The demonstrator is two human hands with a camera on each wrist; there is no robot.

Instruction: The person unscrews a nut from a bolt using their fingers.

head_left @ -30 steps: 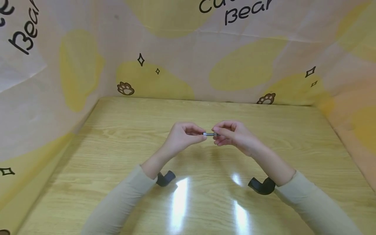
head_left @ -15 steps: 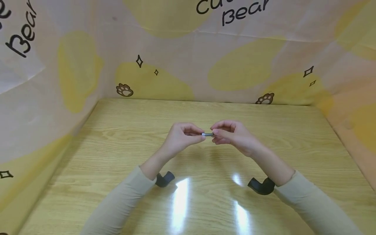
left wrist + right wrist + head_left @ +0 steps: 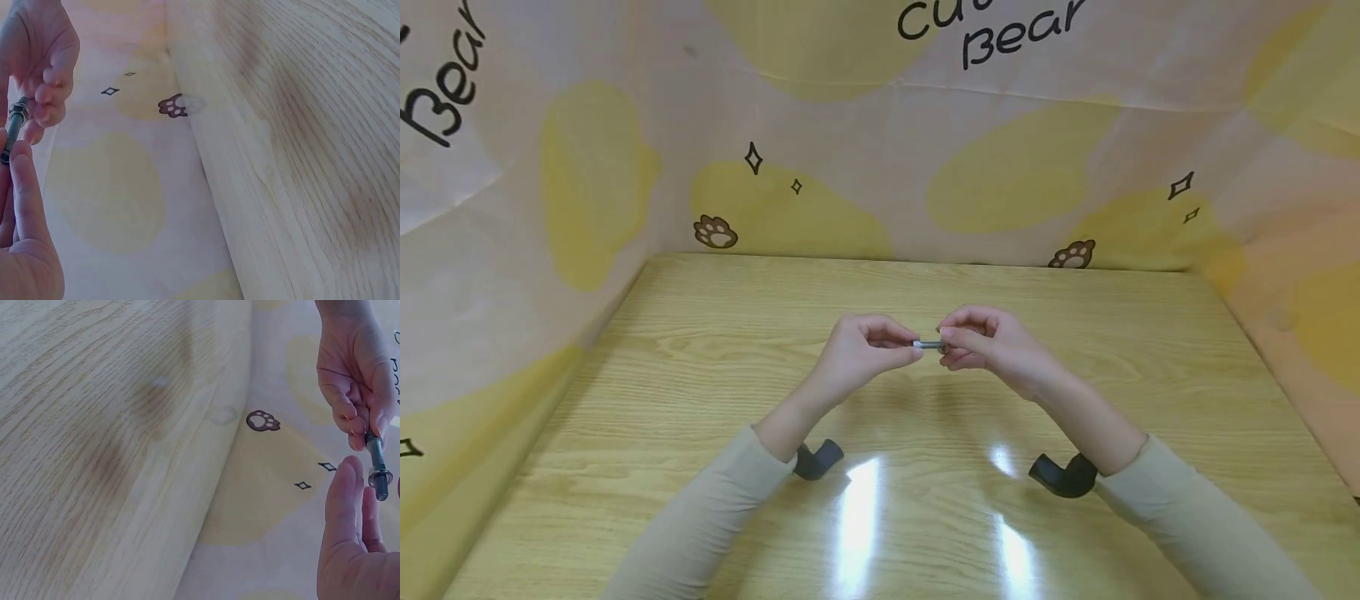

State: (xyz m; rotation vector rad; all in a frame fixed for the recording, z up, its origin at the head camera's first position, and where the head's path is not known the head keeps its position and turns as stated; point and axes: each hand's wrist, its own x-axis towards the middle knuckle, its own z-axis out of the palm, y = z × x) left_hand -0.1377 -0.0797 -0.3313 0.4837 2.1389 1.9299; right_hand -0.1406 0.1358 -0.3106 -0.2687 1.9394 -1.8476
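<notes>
A small metal bolt (image 3: 929,344) is held level above the table between the two hands. My left hand (image 3: 865,346) pinches its left end between thumb and fingertips, hiding that end. A nut with a washer-like rim (image 3: 380,477) sits on the threads near the bolt's other end, also visible as a nut (image 3: 20,111) in the left wrist view. My right hand (image 3: 996,346) is around the nut, thumb and fingers spread on either side. In the right wrist view a gap shows between its fingertips (image 3: 352,467) and the nut, and the threaded tip pokes out past it.
A wood-grain table (image 3: 715,400) lies below the hands, with bright light reflections near the front. Printed cloth (image 3: 850,150) with bear lettering and paw prints stands around its back and sides. Black curved wrist mounts (image 3: 1065,477) stick out below both sleeves.
The right thumb and fingers have shifted slightly around the nut, which shows more below the thumb than half a second ago. The left hand keeps its pinch; the head view has shifted a little.
</notes>
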